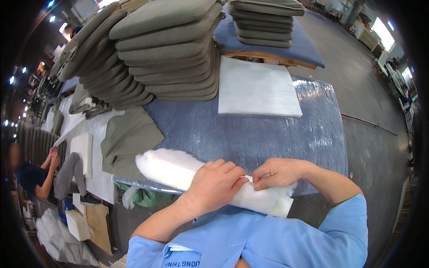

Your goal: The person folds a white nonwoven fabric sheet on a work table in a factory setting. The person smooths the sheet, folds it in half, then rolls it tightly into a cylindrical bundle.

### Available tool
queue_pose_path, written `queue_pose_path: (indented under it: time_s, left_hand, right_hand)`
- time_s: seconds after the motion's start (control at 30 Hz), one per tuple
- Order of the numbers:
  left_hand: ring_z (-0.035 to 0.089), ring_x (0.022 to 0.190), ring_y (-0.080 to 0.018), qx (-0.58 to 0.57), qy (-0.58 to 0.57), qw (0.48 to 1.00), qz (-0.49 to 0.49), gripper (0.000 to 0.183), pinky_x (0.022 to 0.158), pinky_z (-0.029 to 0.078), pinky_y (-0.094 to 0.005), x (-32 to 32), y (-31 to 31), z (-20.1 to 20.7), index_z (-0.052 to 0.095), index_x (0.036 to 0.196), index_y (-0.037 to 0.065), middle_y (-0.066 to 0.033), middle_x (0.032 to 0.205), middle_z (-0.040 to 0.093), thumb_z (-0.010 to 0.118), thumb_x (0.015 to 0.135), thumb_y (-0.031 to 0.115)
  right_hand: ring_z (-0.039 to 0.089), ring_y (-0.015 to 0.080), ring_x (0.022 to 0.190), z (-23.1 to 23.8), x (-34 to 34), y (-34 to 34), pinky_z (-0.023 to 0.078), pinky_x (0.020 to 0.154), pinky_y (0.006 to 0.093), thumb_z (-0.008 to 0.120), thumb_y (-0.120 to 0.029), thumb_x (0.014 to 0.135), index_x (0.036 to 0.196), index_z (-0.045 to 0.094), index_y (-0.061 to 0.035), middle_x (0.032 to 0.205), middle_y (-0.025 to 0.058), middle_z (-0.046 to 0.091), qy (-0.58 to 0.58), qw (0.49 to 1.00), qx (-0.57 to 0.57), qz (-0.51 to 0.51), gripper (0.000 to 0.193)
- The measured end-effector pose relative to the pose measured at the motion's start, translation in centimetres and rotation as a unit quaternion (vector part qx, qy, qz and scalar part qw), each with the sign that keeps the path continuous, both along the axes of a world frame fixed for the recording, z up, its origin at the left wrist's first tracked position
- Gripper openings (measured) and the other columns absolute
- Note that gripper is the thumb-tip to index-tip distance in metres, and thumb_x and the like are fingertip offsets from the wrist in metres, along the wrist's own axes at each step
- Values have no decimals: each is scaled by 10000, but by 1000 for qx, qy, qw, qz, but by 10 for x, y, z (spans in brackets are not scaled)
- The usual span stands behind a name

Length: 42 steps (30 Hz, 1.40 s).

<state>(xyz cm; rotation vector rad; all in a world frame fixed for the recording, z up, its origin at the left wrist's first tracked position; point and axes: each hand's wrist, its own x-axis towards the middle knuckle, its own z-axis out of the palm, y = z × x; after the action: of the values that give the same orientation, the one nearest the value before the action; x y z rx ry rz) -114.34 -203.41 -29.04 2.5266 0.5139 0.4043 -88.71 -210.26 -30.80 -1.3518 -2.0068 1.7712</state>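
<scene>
A long white roll of fluffy wadding lies slantwise along the near edge of the table, close to my body. Its right end shows a cream foam block wrapped inside. My left hand is closed over the middle of the wadding from above, thumb toward the right. Just right of it, my right hand pinches the upper edge of the wadding between thumb and fingers. An olive-green fabric cover lies loosely beyond the roll's left end.
Tall stacks of olive cushions stand at the far left of the plastic-covered blue table. A flat white wadding sheet lies beyond my hands. More cushions sit on another table behind. At left, a seated person works near white foam pieces.
</scene>
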Motion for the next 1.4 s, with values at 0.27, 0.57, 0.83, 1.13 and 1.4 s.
queue_pose_path:
  time_s: [0.27,0.57,0.83,1.13,1.4]
  left_hand:
    - [581,1387,-324,-91,-56,978,-179,396,1166,465,-480,-28,-39,3,682,1285,52,-105,1453,643,768,923,187]
    - [585,1354,-289,32,7,993,-111,556,1136,463,-453,1,-47,6,612,1417,55,-99,1472,610,750,915,250]
    - [632,1134,-214,9,10,991,-134,505,987,470,-383,11,-50,-5,643,1354,97,-21,1306,665,753,897,284]
    - [633,1152,-217,-25,25,992,-125,525,971,466,-391,3,-53,-1,638,1374,112,-23,1345,665,766,889,270]
    - [634,1196,-254,46,37,997,-43,483,1021,469,-419,-34,-40,20,687,1312,93,-54,1338,672,797,864,237]
  right_hand:
    - [598,114,857,-28,0,-2,491,789,318,683,-300,1046,1051,729,-52,883,20,703,82,994,-72,-12,252]
    - [626,154,767,17,35,-8,505,709,348,733,-328,987,999,711,-30,815,84,699,3,995,70,-68,299]
    - [643,150,856,-34,37,-33,507,763,345,675,-291,1046,994,711,-30,880,57,721,89,991,-94,-7,269]
    - [626,144,888,-17,26,-36,509,809,347,713,-373,1025,1052,724,-37,935,52,719,77,997,-28,-10,337]
    - [638,157,825,-61,24,-51,507,759,333,724,-316,1016,1021,722,-42,880,67,708,85,992,-28,-88,274]
